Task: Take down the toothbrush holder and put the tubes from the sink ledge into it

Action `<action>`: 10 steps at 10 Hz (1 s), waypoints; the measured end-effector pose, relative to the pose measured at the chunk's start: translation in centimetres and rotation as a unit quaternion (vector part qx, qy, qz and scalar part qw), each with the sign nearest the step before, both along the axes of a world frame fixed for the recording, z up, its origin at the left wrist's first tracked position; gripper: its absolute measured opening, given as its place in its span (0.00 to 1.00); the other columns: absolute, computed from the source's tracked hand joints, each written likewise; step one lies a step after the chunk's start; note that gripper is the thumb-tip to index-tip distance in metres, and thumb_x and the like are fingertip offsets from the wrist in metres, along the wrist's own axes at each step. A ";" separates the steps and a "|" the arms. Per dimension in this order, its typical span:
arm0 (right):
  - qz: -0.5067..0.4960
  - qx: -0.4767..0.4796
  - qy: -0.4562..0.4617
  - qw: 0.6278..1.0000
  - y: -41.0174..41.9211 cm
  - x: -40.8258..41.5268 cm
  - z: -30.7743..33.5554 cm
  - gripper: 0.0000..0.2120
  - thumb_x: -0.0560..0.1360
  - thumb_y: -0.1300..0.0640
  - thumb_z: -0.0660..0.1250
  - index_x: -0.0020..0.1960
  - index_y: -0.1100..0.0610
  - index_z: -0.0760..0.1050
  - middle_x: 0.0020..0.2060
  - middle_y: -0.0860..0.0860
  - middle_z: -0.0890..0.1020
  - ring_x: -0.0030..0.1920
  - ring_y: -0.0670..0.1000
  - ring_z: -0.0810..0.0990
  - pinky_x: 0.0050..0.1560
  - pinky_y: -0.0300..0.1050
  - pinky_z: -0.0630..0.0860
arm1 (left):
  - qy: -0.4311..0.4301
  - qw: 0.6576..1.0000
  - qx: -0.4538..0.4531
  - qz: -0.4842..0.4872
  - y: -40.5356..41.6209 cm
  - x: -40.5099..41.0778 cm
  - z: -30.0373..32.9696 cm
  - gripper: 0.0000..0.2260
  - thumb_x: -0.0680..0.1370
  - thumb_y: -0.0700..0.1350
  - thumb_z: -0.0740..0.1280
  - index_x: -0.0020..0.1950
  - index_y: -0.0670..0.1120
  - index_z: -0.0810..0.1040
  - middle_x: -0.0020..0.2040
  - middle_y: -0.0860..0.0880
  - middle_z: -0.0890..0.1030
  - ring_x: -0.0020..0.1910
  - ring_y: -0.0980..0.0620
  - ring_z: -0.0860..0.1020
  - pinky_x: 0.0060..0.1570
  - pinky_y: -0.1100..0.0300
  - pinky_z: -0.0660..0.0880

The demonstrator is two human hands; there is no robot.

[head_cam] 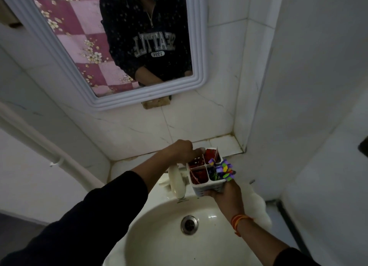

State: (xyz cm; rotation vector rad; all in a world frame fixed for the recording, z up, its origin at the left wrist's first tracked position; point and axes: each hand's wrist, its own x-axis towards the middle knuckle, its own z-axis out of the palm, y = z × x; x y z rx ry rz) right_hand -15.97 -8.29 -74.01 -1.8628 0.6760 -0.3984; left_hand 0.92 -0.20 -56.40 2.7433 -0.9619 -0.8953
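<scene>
While the right hand (225, 194) clamps the toothbrush holder (207, 174) above the sink (159, 232), the left hand (184, 150) pinches its rim; tilting could spill toothbrushes (225, 170).

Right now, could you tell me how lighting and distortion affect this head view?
Head view: dim throughout, corners darkened; the wide angle bends the mirror frame and walls; soft glare on the sink basin; the holder stays legible, though the right hand is slightly soft.
</scene>
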 end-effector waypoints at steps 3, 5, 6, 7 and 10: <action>-0.047 -0.005 -0.006 0.999 -6.9 4.4 4.8 0.24 0.68 0.65 0.81 0.63 0.64 0.81 0.57 0.54 0.86 0.59 0.54 0.83 0.54 0.42 0.76 | 0.127 0.907 -0.289 0.278 -3.9 2.4 0.3 0.22 0.76 0.64 0.66 0.55 0.47 0.82 0.51 0.47 0.84 0.51 0.46 0.83 0.47 0.57 0.81; -0.062 0.004 0.015 0.998 -10.6 6.8 5.2 0.29 0.69 0.67 0.80 0.67 0.65 0.76 0.63 0.62 0.83 0.64 0.61 0.81 0.64 0.54 0.78 | 0.209 0.843 -0.338 0.363 -7.4 3.8 -2.2 0.25 0.73 0.61 0.68 0.58 0.41 0.81 0.56 0.39 0.84 0.44 0.46 0.80 0.40 0.57 0.77; -0.069 0.029 0.015 0.997 -11.0 7.4 5.1 0.32 0.71 0.69 0.77 0.72 0.64 0.70 0.66 0.62 0.80 0.66 0.61 0.79 0.66 0.51 0.75 | 0.219 0.831 -0.350 0.372 -8.1 3.9 -2.6 0.24 0.76 0.58 0.68 0.62 0.40 0.80 0.54 0.40 0.83 0.44 0.45 0.79 0.38 0.58 0.75; -0.069 0.046 0.015 0.996 -11.0 7.6 5.1 0.35 0.72 0.70 0.74 0.77 0.62 0.66 0.69 0.61 0.77 0.70 0.61 0.76 0.68 0.48 0.72 | 0.238 0.820 -0.358 0.378 -8.2 3.7 -2.5 0.27 0.77 0.59 0.65 0.64 0.38 0.77 0.56 0.42 0.83 0.47 0.46 0.81 0.42 0.57 0.77; -0.123 0.126 0.062 0.982 -8.5 5.2 5.6 0.30 0.74 0.64 0.73 0.75 0.58 0.72 0.68 0.60 0.80 0.67 0.61 0.79 0.68 0.48 0.75 | 0.081 0.899 -0.290 0.317 -5.5 0.7 0.5 0.21 0.81 0.59 0.59 0.57 0.44 0.81 0.60 0.45 0.83 0.58 0.44 0.79 0.63 0.51 0.76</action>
